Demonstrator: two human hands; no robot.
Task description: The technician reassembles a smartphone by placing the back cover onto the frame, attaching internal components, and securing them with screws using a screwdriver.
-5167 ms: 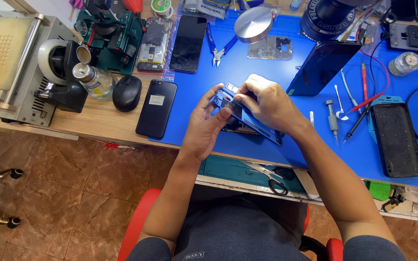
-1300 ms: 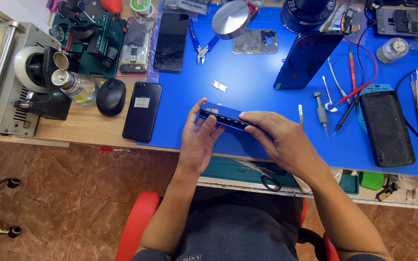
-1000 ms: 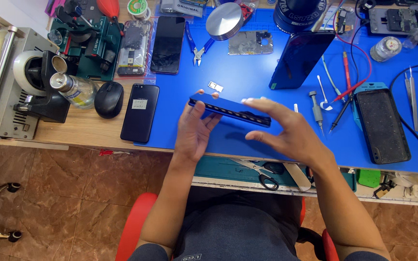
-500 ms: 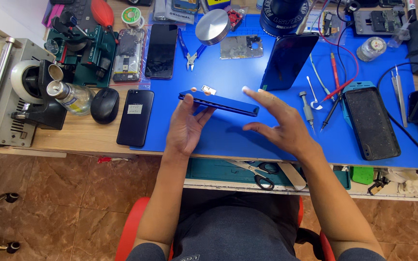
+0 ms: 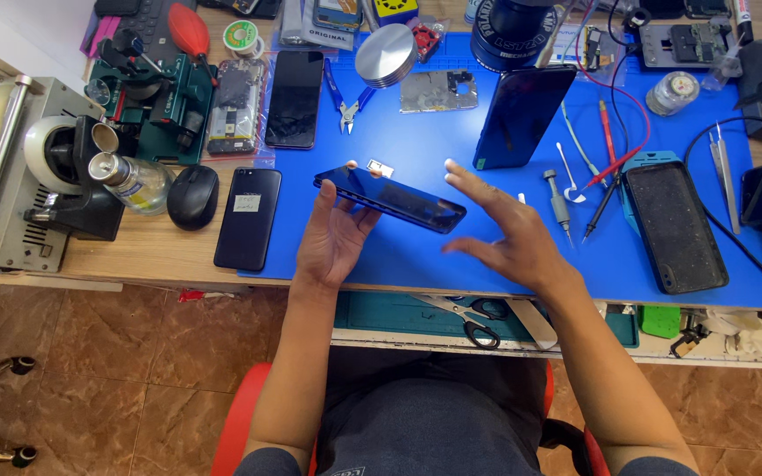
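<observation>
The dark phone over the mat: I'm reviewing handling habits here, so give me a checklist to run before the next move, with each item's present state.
1. Dark phone supported by left hand: ok, fingers under it.
2. Right hand gripping the phone: not ok, open, fingertips only near its end.
3. Blue mat beneath the phone: ok.
4. Small white part clear of the phone: cannot tell, very close behind it.
5. Screwdriver within reach of the right hand: ok.

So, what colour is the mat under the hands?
The mat is bright blue, seen best in the head view.
</observation>
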